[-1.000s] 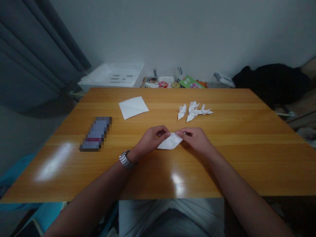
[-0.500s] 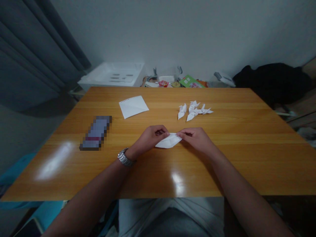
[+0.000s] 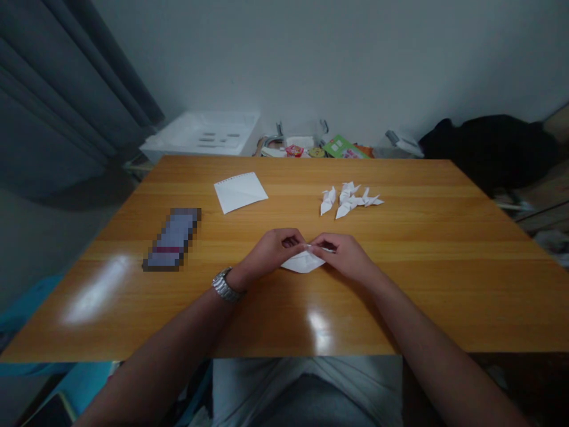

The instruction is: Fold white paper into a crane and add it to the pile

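Note:
A folded piece of white paper (image 3: pixel 304 263) is held low over the wooden table (image 3: pixel 427 237), near its middle. My left hand (image 3: pixel 281 244) pinches its upper left edge between thumb and fingers; a metal watch (image 3: pixel 226 284) circles that wrist. From the other side my right hand (image 3: pixel 343 252) pinches the paper's top edge, its thumb close to the left thumb. The fingers cover the paper's upper corners. Beyond the right hand lie several folded white paper cranes (image 3: pixel 350 200), grouped together.
A white paper sheet (image 3: pixel 240 193) with a perforated edge lies at the back left. Left of my arm rests a blurred-out phone (image 3: pixel 173 240). Behind the table stand a white plastic tray (image 3: pixel 178 139) and a green packet (image 3: pixel 343 147); black cloth (image 3: pixel 489 145) is at right.
My right hand has shifted left along the paper's top edge, bringing both thumbs together. The paper has moved slightly toward me.

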Demonstrator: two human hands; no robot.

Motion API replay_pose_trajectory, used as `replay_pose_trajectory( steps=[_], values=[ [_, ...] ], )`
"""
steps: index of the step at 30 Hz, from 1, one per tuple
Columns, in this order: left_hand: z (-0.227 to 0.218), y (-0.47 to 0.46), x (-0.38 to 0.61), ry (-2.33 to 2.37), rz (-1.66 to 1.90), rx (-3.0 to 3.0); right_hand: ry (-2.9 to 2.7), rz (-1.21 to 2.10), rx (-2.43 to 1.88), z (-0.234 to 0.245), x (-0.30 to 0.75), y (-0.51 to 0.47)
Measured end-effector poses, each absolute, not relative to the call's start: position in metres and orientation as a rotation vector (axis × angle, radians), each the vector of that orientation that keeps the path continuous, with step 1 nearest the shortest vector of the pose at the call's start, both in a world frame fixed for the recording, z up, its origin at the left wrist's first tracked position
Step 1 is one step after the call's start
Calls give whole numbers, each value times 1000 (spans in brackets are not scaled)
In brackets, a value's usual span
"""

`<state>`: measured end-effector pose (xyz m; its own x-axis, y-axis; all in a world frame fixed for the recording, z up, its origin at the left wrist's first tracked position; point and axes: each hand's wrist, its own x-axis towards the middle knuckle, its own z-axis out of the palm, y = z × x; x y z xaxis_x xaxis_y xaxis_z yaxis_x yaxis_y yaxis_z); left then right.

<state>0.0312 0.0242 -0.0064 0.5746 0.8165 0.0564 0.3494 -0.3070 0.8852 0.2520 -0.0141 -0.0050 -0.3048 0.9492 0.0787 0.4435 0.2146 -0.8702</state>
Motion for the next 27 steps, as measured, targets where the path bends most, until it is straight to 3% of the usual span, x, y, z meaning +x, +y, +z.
replay_pose_trajectory(
  steps=[18, 27],
  values=[
    [1, 24, 32, 940, 775, 1869, -1626, 998, -1331, -10, 259, -7],
    [5, 22, 32, 979, 774, 1975, -1639, 1208, -1232, -10, 257, -12]
  ],
)
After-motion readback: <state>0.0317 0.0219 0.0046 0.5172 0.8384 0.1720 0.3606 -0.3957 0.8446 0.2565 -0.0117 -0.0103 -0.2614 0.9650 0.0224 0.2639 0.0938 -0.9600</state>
